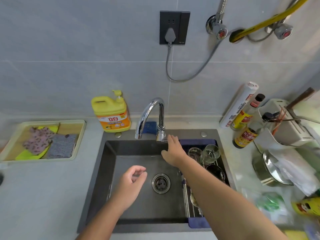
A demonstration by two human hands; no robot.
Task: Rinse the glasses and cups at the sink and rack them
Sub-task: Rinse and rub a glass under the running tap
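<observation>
A dark sink (107, 163) fills the middle, with a chrome faucet (152, 115) at its back edge and a drain (161, 183) in its floor. Along the sink's right side sits a metal rack (186, 201) holding a clear ribbed glass (210, 153), another clear glass (194, 154) and a dark cup (215, 171). My right hand (173, 153) reaches to the faucet's base, fingers straight, beside its lever. My left hand (131, 182) hovers over the sink floor left of the drain, fingers loosely curled, holding nothing. No water stream shows.
A yellow dish soap bottle (111, 114) stands behind the sink at left. A tray (79, 139) with cloths lies on the left counter. Sauce bottles (245, 134), a foil roll (238, 104), a knife holder (284, 125) and a steel pot (270, 170) crowd the right counter.
</observation>
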